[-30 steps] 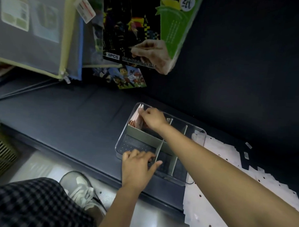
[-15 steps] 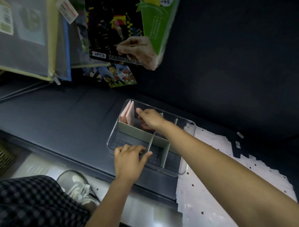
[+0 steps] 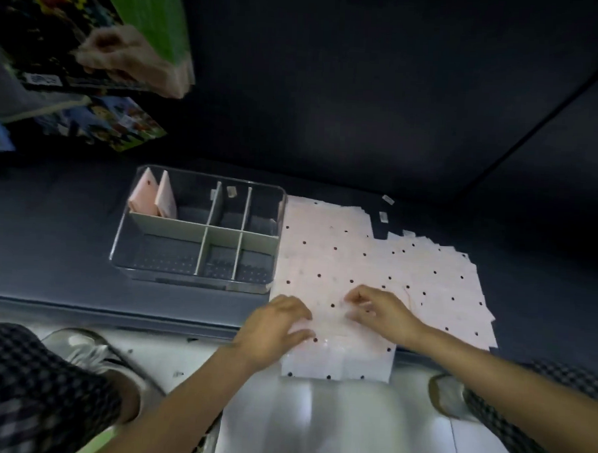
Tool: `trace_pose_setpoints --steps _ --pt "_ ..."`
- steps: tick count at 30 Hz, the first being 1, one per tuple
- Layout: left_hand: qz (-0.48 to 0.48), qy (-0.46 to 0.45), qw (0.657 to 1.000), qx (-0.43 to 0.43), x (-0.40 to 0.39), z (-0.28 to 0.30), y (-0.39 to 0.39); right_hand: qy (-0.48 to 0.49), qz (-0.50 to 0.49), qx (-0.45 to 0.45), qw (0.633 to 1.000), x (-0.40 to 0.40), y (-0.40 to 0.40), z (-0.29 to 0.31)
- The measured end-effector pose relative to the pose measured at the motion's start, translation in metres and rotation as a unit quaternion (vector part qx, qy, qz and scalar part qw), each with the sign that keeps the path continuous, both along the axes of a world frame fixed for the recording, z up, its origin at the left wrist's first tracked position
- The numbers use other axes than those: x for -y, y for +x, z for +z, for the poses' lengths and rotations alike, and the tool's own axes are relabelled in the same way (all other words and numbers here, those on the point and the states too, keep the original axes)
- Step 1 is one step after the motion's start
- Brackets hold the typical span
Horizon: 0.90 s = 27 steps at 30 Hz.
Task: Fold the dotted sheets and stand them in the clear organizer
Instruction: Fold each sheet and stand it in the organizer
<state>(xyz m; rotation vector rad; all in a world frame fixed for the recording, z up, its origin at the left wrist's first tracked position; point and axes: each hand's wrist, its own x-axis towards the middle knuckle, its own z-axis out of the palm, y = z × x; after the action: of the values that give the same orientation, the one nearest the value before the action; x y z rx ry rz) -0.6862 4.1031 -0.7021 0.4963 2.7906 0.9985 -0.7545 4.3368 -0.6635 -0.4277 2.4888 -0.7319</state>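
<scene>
A spread stack of pale pink dotted sheets lies on the dark table, its near end hanging over the table edge. Left of it stands the clear organizer with white dividers. Two folded pink sheets stand upright in its far left compartment. My left hand rests on the near left part of the top sheet, fingers spread. My right hand lies on the sheet just to the right, its fingertips bent down onto the paper.
Colourful packaged goods and a picture card hang at the upper left. Small paper scraps lie behind the sheets. My checked trouser legs and grey shoes show below the table edge, over a pale floor.
Both hands have left the organizer and moved right onto the dotted sheets. The view has swung right. Two folded sheets now stand alone in the organizer.
</scene>
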Motion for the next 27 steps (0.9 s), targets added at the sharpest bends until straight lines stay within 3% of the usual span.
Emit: trace_pose_setpoints --steps 2,5,8,12,15,18,22,24,27 --pt "-0.065 -0.071 0.994 0.053 -0.009 -0.016 0.013 0.059 0.056 -0.006 0.997 -0.035 0.023 -0.018" --pt "-0.138 -0.169 0.974 0.06 -0.011 -0.03 0.025 0.11 0.158 -0.06 0.979 -0.068 0.044 -0.046" --pt "-0.137 -0.186 0.972 0.043 -0.01 -0.033 0.03 0.135 0.217 -0.112 0.96 -0.081 0.051 -0.063" --pt "-0.103 -0.1 0.989 0.038 -0.011 -0.029 0.028 0.098 0.189 -0.151 0.965 -0.083 0.052 -0.071" --pt "-0.081 -0.06 0.993 0.056 -0.012 -0.021 0.024 0.07 0.169 -0.131 0.974 -0.081 0.052 -0.065" --pt "-0.026 -0.028 0.996 0.079 -0.014 -0.009 0.019 0.054 0.131 -0.022 0.99 -0.072 0.046 -0.041" --pt "0.069 0.154 0.98 0.107 -0.024 0.016 0.003 0.05 0.091 0.149 0.983 -0.052 0.021 0.013" --pt "0.087 0.222 0.966 0.104 -0.029 0.029 -0.007 0.063 0.113 0.138 0.982 -0.045 0.007 0.039" --pt "0.116 0.292 0.944 0.097 -0.032 0.038 -0.018 0.095 0.143 0.025 0.985 -0.038 -0.017 0.066"
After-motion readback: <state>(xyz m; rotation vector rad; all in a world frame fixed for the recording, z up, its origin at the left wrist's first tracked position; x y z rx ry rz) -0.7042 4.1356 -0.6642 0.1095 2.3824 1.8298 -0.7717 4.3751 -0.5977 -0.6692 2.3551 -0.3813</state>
